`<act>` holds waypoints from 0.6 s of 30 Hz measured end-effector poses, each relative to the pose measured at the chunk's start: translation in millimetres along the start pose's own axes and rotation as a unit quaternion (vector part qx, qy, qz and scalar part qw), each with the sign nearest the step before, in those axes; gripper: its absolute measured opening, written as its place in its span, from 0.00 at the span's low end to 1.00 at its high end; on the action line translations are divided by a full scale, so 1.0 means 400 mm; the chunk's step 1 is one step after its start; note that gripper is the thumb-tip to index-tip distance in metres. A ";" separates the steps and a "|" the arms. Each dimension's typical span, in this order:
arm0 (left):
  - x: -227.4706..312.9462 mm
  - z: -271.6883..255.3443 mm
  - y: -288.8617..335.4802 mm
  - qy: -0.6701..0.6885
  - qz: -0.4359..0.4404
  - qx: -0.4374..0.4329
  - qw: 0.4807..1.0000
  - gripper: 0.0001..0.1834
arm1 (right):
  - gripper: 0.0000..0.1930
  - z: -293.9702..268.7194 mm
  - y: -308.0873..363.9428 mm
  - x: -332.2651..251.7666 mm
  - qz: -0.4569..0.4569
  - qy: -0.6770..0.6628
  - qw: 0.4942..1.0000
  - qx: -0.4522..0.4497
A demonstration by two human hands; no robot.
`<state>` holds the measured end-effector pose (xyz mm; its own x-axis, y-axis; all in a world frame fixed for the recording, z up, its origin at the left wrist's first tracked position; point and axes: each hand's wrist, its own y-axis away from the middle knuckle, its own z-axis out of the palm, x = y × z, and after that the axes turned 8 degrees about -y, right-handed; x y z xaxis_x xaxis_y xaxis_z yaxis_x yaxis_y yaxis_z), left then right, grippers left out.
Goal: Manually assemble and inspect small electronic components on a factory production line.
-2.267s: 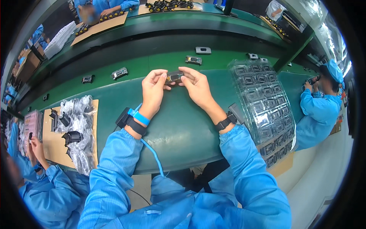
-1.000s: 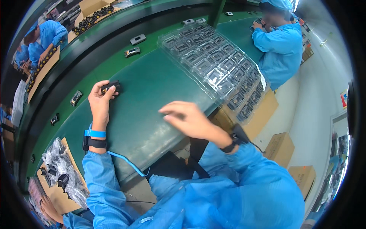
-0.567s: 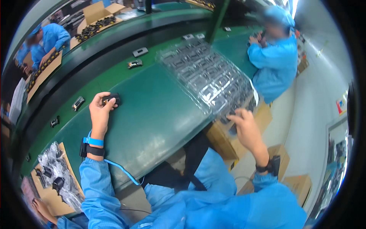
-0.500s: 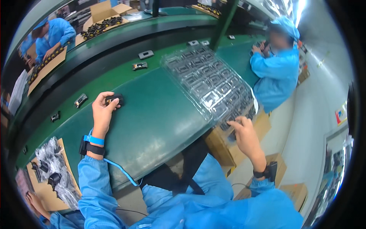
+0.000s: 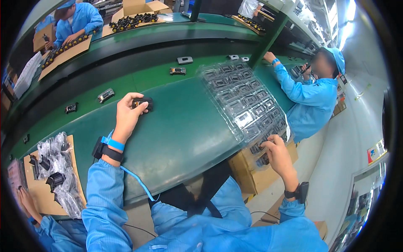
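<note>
My left hand (image 5: 127, 115) grips a small black plastic housing (image 5: 147, 103) with a bit of orange on it, thumb on the near side, at the green work surface (image 5: 180, 126). On the right, my right hand (image 5: 280, 159) has thumb and fingertips drawn together at the near end of a clear plastic blister tray (image 5: 228, 110). Dark rectangular frame-like parts sit in the tray's pockets. Whatever lies between my right fingertips is too small to make out. A blue strap with a cord circles my left wrist.
Several small grey and black devices (image 5: 177, 71) lie along the green conveyor (image 5: 130, 82). Cardboard with plastic-wrapped black parts (image 5: 58, 176) is at the left. A co-worker (image 5: 315, 92) stands beyond the tray, near a green post (image 5: 270, 38). A carton (image 5: 247, 172) sits below the tray.
The view has shifted, so the scene lies further right. Both hands keep nearly the same places over the surface and tray. The co-worker at right has stretched an arm toward the conveyor.
</note>
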<state>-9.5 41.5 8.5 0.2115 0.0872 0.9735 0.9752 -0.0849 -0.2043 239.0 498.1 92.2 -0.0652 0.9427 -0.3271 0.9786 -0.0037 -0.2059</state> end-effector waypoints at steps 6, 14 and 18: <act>-0.003 -0.004 0.006 0.000 -0.020 0.013 1.000 0.14 | 0.12 -0.035 -0.042 0.010 -0.036 0.009 0.997 -0.066; -0.006 -0.006 0.007 0.000 -0.011 0.009 1.000 0.14 | 0.09 -0.091 -0.085 -0.081 0.000 -0.032 0.997 -0.063; 0.000 -0.004 -0.002 0.001 -0.010 0.005 1.000 0.14 | 0.11 0.003 -0.151 -0.186 -0.083 -0.113 0.990 0.003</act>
<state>-10.3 39.9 8.7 0.1909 0.0860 0.9778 0.9800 -0.0730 -0.1849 184.6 427.9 127.7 -0.2677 0.8316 -0.4866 0.9496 0.1421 -0.2796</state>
